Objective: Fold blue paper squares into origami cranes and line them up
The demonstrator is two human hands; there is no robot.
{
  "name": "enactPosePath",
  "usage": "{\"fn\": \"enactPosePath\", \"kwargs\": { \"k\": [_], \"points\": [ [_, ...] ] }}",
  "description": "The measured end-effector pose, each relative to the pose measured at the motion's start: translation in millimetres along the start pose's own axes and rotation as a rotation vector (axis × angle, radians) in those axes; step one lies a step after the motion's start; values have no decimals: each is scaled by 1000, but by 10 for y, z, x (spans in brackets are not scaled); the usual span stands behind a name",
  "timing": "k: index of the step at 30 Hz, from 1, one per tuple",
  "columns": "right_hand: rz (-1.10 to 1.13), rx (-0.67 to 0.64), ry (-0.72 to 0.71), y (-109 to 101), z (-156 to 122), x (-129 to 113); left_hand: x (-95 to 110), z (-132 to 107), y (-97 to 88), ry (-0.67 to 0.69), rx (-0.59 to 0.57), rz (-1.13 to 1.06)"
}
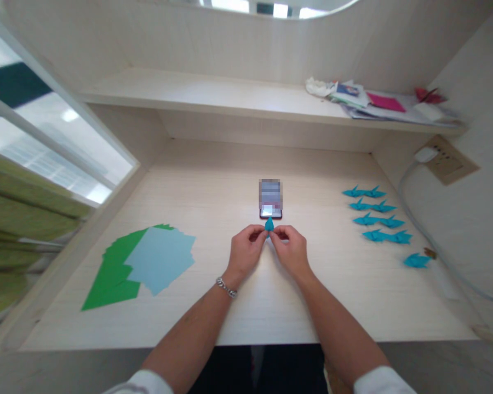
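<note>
Both my hands meet over the middle of the light wooden desk (246,306). My left hand (246,250), with a metal bracelet on its wrist, and my right hand (291,249) pinch a small folded piece of blue paper (269,224) between their fingertips. Its pointed tip sticks up between the hands. A phone (270,198) lies flat on the desk just behind the paper.
Green and pale blue paper sheets (142,264) lie at the left. Several finished blue paper cranes (378,221) sit in rows at the right. A shelf (230,96) above holds papers (378,101). A wall socket (446,158) with a cable is on the right wall.
</note>
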State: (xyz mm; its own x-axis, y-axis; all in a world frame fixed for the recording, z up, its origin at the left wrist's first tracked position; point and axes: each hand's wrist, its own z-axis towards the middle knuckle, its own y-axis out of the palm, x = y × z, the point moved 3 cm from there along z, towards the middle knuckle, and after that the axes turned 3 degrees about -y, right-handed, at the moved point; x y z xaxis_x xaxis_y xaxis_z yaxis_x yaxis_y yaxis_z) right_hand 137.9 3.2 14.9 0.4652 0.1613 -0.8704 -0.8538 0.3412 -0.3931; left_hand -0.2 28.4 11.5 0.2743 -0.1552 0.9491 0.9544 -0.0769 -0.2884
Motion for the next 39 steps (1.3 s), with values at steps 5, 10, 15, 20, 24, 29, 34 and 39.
{"fn": "enactPosePath", "kwargs": {
  "k": [5,10,15,20,24,29,34,39],
  "points": [
    [30,-3,10,3,5,-11,6,0,1,15,-1,34],
    [76,25,17,18,-5,-26,19,-16,5,58,3,76],
    [111,42,32,25,-30,-27,58,-29,-4,126,56,147],
    [176,21,41,34,-35,-12,85,-37,8,232,48,218],
    [283,30,139,41,-3,39,97,-60,46,283,24,245],
    [546,59,274,55,53,134,158,-105,117,319,-47,233],
    [586,69,285,53,75,179,202,-96,61,237,5,138],
    [536,30,260,54,72,168,182,-61,-32,178,112,110]
  ]
}}
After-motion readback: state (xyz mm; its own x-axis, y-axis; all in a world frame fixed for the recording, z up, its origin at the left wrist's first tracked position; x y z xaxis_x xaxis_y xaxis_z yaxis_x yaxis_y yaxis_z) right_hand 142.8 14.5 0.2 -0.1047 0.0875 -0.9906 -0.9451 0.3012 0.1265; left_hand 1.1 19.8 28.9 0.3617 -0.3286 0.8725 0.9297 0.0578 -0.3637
